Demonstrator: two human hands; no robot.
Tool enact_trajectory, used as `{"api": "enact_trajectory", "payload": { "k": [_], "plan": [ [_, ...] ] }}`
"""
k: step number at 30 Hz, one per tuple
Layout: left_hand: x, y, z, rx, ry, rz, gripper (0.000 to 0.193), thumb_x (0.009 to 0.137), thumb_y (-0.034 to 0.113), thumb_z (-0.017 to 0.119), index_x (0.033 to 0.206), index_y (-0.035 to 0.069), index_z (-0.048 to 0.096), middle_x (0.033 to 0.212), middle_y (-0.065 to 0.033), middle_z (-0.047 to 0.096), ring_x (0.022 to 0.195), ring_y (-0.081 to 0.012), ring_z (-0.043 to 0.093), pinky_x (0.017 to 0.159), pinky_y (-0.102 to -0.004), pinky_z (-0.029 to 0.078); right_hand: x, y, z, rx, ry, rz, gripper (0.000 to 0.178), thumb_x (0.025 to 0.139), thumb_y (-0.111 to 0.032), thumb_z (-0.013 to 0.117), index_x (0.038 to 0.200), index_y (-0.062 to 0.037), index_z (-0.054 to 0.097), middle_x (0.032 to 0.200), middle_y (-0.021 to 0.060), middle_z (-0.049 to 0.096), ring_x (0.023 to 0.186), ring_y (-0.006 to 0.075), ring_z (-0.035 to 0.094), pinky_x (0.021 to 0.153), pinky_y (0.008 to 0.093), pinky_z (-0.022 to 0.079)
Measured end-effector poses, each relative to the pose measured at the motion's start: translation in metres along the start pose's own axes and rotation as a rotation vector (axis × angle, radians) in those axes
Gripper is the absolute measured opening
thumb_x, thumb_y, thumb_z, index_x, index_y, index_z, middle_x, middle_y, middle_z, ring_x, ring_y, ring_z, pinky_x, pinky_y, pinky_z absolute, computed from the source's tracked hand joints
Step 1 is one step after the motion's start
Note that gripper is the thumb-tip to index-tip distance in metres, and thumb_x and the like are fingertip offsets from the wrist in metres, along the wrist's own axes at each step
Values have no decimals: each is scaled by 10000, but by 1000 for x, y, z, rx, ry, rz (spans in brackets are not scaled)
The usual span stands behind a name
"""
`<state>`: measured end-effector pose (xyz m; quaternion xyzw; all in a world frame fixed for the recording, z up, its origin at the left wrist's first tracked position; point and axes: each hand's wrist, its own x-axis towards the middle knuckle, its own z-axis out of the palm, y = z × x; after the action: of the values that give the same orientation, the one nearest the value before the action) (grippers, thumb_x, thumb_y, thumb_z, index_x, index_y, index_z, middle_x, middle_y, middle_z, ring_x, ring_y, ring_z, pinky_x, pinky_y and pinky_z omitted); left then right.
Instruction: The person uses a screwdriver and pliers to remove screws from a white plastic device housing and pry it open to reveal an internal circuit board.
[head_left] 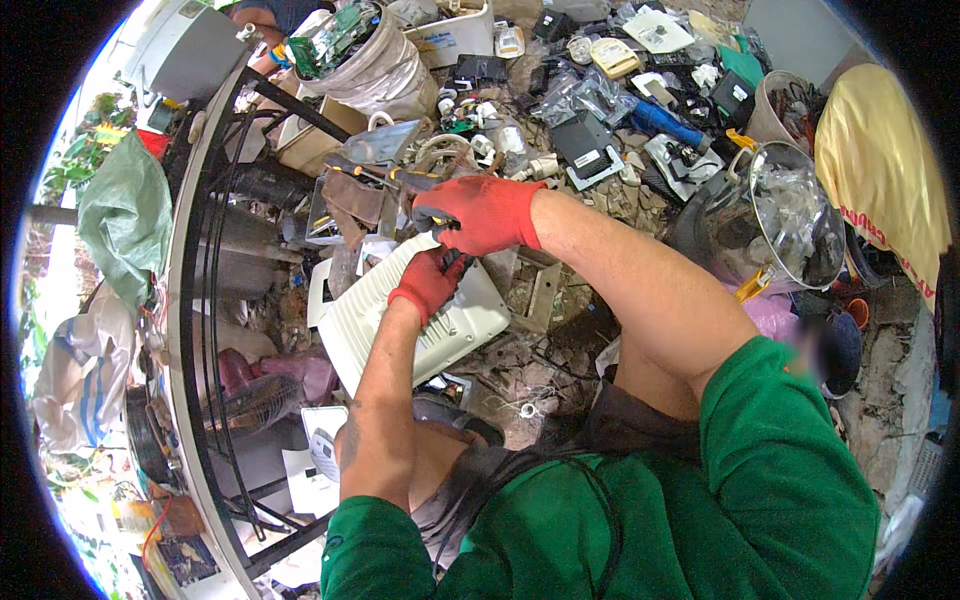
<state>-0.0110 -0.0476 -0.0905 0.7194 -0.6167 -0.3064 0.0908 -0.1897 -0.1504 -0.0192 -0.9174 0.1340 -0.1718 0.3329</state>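
Left hand — red-gloved, fingers curled, above pale ribbed casing, which lies directly beneath. Right hand just beyond left — fingers bent, contents cannot tell. Yellow sack well right of right hand.

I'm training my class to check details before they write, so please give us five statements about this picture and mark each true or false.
1. The left hand and right hand both wear red fabric gloves. True.
2. The left hand is over a ribbed, off-white plastic casing. True.
3. The person's sleeves are yellow. False: the long fabric sleeves are green.
4. A yellow plastic sack hangs at the picture's far left. False: the glossy yellow plastic sack is at the right.
5. Green circuit boards fill the top of a round, whitish bucket. True.
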Motion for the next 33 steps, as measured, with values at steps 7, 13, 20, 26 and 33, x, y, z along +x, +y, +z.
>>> {"api": "enact_trajectory", "payload": {
  "k": [7,13,20,26,33],
  "plan": [
    [4,-18,5,-30,56,104,310,883,274,637,1053,16,655,869,-218,686,798,-368,654,759,-409,494,2,-2,3,-25,36,29,534,816,-246,607,1300,-36,524,1247,232,585,1151,378,569,1004,425,442],
    [4,-16,6,-22,66,111,326,886,284,630,1070,16,654,905,-240,681,863,-405,642,786,-416,488,4,-1,0,-31,-17,42,548,811,-257,611,1305,-37,523,1250,230,586,1162,376,564,1010,424,440],
    [6,-4,6,-67,12,62,325,888,312,632,1019,18,672,885,-204,697,837,-375,661,753,-397,499,-2,4,-2,-5,-46,47,560,805,-296,620,1304,-59,528,1256,214,584,1149,372,573,987,427,460],
    [18,-31,24,87,213,266,270,852,292,692,933,35,702,829,-177,705,797,-331,684,706,-381,518,-7,-3,5,-108,160,26,647,774,-418,682,1322,-115,520,1261,170,572,1123,367,591,962,430,478],
    [19,-46,32,-208,278,59,321,757,302,796,928,47,703,840,-95,723,804,-255,698,746,-360,528,-4,-21,-10,-148,51,0,612,743,-374,709,1275,-121,542,1189,176,600,1086,373,603,923,430,494]
  ]
}}
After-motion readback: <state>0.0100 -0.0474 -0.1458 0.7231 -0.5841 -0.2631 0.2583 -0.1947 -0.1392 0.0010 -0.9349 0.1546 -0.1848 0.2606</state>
